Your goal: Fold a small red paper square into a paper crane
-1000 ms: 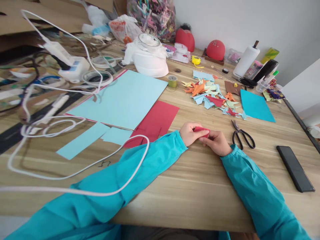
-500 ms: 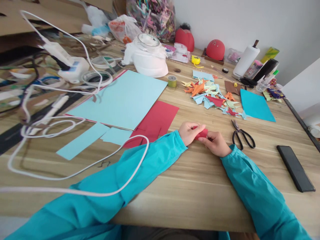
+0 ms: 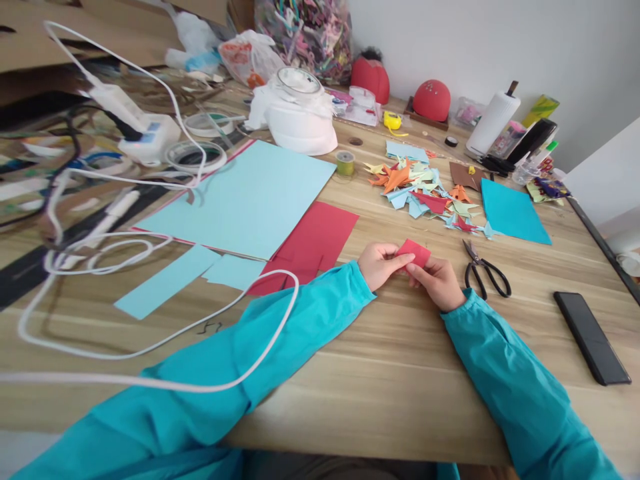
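A small piece of red paper [image 3: 416, 251] is held up between both hands, its upper face turned toward me. My left hand [image 3: 381, 265] pinches its left side, thumb on top. At the lower right edge my right hand [image 3: 441, 283] grips it between thumb and fingers; some of those fingers are hidden behind. Black-handled scissors [image 3: 481, 270] lie right of my right hand. A pile of folded paper figures [image 3: 423, 187] in orange, blue, green and red sits beyond the hands. Larger red paper [image 3: 320, 237] lies left of my left hand.
Light-blue sheets [image 3: 250, 193] cover the left middle, with cut strips [image 3: 165, 280] in front. A white cable [image 3: 295, 293] loops across my left sleeve. A phone [image 3: 591, 337] lies at right; a turquoise sheet [image 3: 515, 210] is behind the scissors. A thread spool [image 3: 345, 163] stands near the white bundle [image 3: 300, 120].
The red paper, mostly covered by the fingers before, now shows more of its flat face and stands higher. My right hand has shifted slightly and its thumb lies on the paper's lower edge.
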`<state>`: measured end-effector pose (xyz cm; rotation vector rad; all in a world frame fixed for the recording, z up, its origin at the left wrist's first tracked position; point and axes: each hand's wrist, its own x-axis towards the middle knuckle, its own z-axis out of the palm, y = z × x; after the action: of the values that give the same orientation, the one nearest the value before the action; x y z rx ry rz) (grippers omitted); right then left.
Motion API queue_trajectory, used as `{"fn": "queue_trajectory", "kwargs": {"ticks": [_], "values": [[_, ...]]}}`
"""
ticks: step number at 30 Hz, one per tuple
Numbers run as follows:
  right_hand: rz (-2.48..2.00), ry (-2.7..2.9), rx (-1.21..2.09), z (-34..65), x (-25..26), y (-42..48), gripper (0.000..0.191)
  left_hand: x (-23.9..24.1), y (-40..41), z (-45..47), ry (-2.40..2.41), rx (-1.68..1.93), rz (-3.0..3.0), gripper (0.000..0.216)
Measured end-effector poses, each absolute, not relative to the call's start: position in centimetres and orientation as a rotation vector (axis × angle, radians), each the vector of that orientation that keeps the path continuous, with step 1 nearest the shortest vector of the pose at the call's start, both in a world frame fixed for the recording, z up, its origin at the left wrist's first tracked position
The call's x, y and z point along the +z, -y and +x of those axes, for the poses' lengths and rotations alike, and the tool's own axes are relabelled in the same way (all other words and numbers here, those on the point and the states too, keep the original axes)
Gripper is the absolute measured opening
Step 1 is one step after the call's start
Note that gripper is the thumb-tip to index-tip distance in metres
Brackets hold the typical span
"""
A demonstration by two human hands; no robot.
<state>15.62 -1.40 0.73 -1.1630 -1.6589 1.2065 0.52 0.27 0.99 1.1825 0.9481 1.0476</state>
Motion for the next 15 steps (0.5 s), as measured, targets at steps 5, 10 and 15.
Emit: {"fn": "queue_trajectory", "kwargs": {"ticks": [5, 10, 15], "values": [[-1.127, 1.659, 1.226, 15.54, 0.9, 1.36, 0.03, 1.05, -0.28, 0.34, -0.922, 1.024, 1.215, 0.033], [-1.112, 1.653, 1.252, 15.64, 0.99, 1.32, 0.029, 1.05, -0.32, 0.27, -0.853, 1.013, 1.255, 0.04], [-1.106, 1.658, 1.273, 15.69, 1.03, 1.3, 0.031, 1.02, -0.41, 0.33, -0.813, 1.017, 1.202, 0.045]]}}
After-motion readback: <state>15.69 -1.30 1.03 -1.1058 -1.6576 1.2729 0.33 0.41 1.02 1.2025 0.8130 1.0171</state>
